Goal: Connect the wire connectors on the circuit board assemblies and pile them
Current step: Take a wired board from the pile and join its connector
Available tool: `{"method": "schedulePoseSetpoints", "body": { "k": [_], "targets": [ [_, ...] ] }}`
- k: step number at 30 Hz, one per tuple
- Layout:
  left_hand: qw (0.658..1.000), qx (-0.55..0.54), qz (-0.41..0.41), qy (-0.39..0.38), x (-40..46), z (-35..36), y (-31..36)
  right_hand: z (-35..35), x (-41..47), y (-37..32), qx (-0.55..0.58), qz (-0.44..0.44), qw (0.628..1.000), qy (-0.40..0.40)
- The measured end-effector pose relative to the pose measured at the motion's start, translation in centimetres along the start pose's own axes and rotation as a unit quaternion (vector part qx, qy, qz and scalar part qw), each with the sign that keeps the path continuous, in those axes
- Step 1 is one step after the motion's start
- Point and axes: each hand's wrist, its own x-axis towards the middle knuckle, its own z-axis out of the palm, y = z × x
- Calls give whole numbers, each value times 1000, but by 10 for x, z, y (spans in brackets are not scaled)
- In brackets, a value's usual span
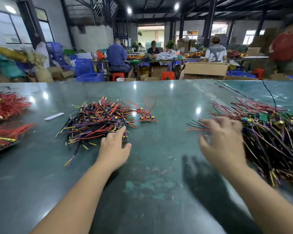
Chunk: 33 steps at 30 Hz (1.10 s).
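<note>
On the table [159, 102], left hand [114, 149] touches the middle wire pile [100, 119]

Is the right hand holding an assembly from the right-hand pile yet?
No, the right hand hovers blurred with spread fingers at the edge of the right-hand pile, gripping nothing.

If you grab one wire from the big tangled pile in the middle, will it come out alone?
Probably not. The middle pile is thin, bendy wires crossing each other, so neighbours would likely drag along. They look floppy and light, and would droop from the left hand.
</note>
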Motion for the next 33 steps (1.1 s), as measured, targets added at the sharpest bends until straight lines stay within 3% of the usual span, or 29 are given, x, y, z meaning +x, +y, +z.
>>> {"method": "schedulePoseSetpoints", "body": {
  "k": [2, 6, 10, 16, 20, 25, 29, 33],
  "targets": [
    [997, 66, -1, -45, 2, 7, 1, 14, -17, -22, 49, -81, 995, -33],
    [998, 66, 20, -15, 1, 11, 1, 32, -35, -40, 96, -163, 973, -134],
    [999, 16, 28, 24, 2, 9, 2, 32, -27, -37, 157, -126, 972, -121],
    [992, -82, 92, 16, -7, 2, 15, 33, -25, -34, 196, -65, 965, -165],
    [976, -114, 180, -49, -20, 2, 28, 33, -26, -38, 206, -63, 956, -202],
    [931, -161, 296, -144, -33, 6, 36, 32, -24, -39, 179, -35, 948, -261],
    [941, -199, 252, -108, -35, 7, 41, 34, -21, -34, 245, 24, 941, -233],
    [960, -254, 120, -13, -28, 4, 38, 35, -18, -31, 363, 91, 915, -152]
  ]
}}
